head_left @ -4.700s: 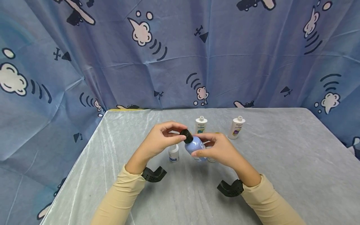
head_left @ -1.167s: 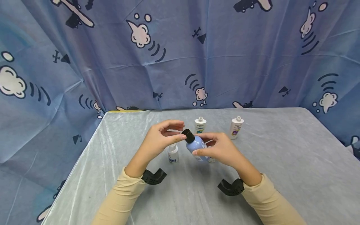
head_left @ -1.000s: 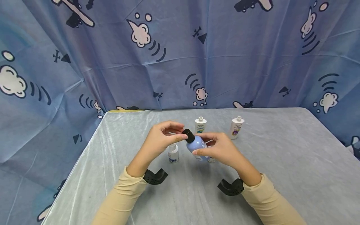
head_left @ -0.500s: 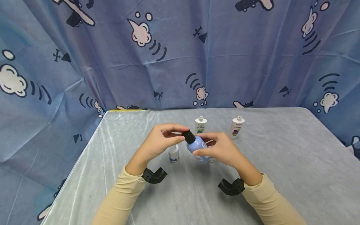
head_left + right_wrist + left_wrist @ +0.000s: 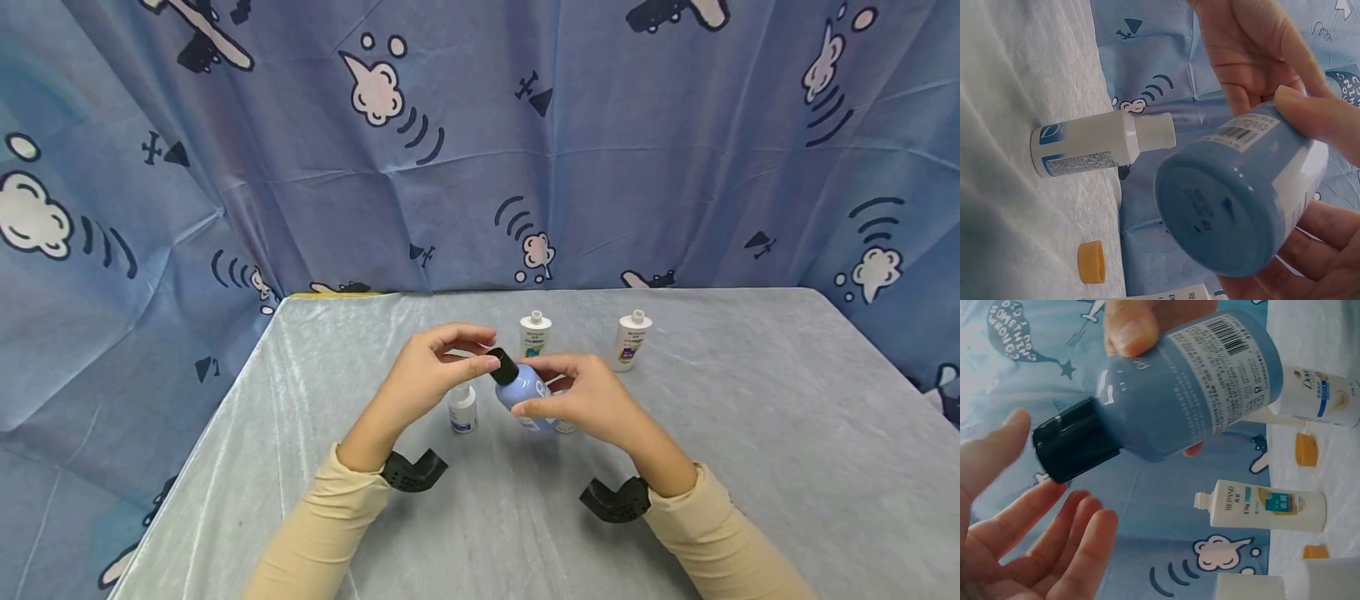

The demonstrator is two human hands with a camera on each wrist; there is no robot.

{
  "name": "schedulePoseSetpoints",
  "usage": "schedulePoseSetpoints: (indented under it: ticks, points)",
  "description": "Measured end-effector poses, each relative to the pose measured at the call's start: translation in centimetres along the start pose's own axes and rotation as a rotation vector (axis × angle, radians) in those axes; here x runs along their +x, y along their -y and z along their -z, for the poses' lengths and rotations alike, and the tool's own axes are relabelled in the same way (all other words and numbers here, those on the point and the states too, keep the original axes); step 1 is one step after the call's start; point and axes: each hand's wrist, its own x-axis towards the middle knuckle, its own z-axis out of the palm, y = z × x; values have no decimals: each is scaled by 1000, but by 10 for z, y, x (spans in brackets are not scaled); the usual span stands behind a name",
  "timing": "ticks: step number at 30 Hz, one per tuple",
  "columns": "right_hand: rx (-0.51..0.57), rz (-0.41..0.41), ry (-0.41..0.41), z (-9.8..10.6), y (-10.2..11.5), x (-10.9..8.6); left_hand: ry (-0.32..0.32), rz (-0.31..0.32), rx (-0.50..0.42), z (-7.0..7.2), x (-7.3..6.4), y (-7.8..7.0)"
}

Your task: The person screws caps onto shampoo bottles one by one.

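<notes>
R hand [image 5: 581, 396] grips blue btl [image 5: 521, 385] round its body, up off the tabletop [image 5: 757, 417], tilted w/ black cap [image 5: 503, 367] on & aimed approx 10–11 o'clock in head view. L hand [image 5: 438, 367] is at the btl's 9–10 o'clock, fingers & thumb relaxed, spread abt the cap; thumb just off it in L wrist view, can't tell if a fingertip touches.

From blue btl, head view: white btl w/ blue label [image 5: 462, 412] stands approx 9 o'clock; green-label btl [image 5: 534, 336] at 12; purple-label btl [image 5: 631, 342] at 2, further off; another white btl [image 5: 565, 427] at 4, mostly hidden. In L wrist view, yellow cap [image 5: 1305, 450] at 3 o'clock, 2nd yellow cap [image 5: 1316, 551] at 4.
</notes>
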Motion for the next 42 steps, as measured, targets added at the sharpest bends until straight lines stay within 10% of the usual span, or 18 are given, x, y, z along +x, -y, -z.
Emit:
schedulePoseSetpoints:
  ticks: [10,22,32,42]
  points:
    - [-18,4,14,-2,-2,1,1,29,35,-2,0,0]
    - [-15,2,24,-3,-5,2,162,-187,-38,2,-4,0]
    - [-13,27,29,-3,-4,2,47,31,38,1,-2,-1]
    - [-19,37,28,-2,-2,0,152,-112,8,3,-3,1]
